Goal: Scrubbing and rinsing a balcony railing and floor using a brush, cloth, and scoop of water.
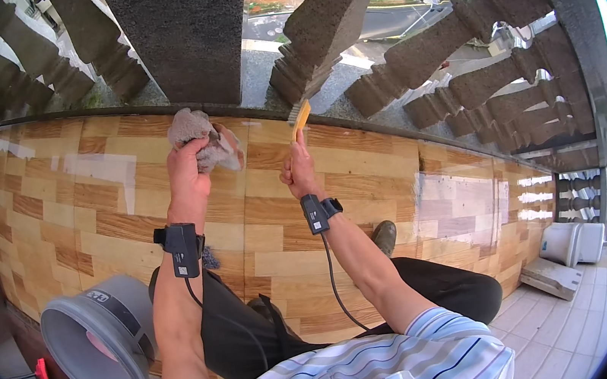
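Note:
My left hand [187, 167] grips a bunched greyish-pink rag [192, 128] over the wood-pattern floor tiles [170, 224], close to the foot of the balustrade. In my right hand [299, 168] is a yellow-handled brush [302, 122], its index finger laid along the handle. The brush's bristles [294, 113] point toward the ribbed base of a grey stone baluster [297, 78]; whether they touch it I cannot tell. Both wrists carry strapped black devices with cables.
A grey plastic bucket [123, 305] with something pink inside stands at my left. A broad square pillar [183, 38] rises between the balusters, with a road below beyond them. White containers [560, 242] and a pale slab [551, 279] sit far right. My shoe [384, 238] rests on the tiles.

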The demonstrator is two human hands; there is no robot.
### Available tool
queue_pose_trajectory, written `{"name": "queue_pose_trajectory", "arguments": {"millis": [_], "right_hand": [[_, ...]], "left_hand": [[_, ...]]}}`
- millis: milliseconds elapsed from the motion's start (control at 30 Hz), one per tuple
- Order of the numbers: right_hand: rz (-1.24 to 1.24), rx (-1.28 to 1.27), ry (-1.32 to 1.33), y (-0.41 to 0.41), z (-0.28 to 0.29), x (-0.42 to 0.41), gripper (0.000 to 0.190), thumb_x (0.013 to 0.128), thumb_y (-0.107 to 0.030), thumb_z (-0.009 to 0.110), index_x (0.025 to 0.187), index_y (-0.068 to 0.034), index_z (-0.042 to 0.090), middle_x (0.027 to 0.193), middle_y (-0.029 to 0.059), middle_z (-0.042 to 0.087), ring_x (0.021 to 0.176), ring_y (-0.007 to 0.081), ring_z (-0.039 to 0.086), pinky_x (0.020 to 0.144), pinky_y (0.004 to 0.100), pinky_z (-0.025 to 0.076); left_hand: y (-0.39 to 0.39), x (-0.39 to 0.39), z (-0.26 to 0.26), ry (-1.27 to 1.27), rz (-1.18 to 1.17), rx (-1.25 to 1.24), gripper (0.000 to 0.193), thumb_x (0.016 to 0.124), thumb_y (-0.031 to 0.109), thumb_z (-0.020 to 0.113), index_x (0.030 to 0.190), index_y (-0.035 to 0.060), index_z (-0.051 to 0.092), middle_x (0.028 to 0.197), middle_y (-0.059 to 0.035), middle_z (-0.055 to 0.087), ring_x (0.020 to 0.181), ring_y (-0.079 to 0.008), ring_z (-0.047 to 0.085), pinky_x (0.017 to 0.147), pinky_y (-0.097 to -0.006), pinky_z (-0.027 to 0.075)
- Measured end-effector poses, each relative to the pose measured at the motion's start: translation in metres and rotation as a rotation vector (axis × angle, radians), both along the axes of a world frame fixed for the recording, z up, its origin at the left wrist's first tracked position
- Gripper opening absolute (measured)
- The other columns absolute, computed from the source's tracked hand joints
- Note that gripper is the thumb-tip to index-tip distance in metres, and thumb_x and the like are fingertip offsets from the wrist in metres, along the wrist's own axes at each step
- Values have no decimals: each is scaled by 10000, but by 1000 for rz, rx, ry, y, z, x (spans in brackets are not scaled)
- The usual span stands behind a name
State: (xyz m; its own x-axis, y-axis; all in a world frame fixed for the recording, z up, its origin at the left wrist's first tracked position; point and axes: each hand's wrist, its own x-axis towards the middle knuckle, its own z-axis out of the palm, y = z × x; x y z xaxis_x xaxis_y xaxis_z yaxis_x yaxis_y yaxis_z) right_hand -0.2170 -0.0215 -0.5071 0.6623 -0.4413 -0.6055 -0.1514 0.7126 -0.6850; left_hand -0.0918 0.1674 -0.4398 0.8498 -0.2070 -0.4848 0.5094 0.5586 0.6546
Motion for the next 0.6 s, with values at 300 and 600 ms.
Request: {"name": "queue_pose_trajectory", "arguments": {"millis": [300, 600], "right_hand": [[-163, -339, -56, -58, 12, 44, 606, 973, -250, 437, 1503, -216, 145, 556, -47, 326, 394, 64, 314, 326, 237, 293], [215, -503, -38, 39, 4, 6, 601, 954, -189, 501, 1488, -218, 227, 608, -25, 465, 414, 82, 388, 384, 251, 372]], "left_hand": [[-9, -5, 5, 26, -48, -25, 365, 733, -75, 637, 1085, -6, 569, 1019, -90, 626, 914, -218, 618, 777, -339, 514], [-5, 9, -1, 87, 35, -31, 336, 730, -83, 639, 1049, 5, 584, 1000, -88, 632, 906, -225, 622, 775, -350, 522]]}}
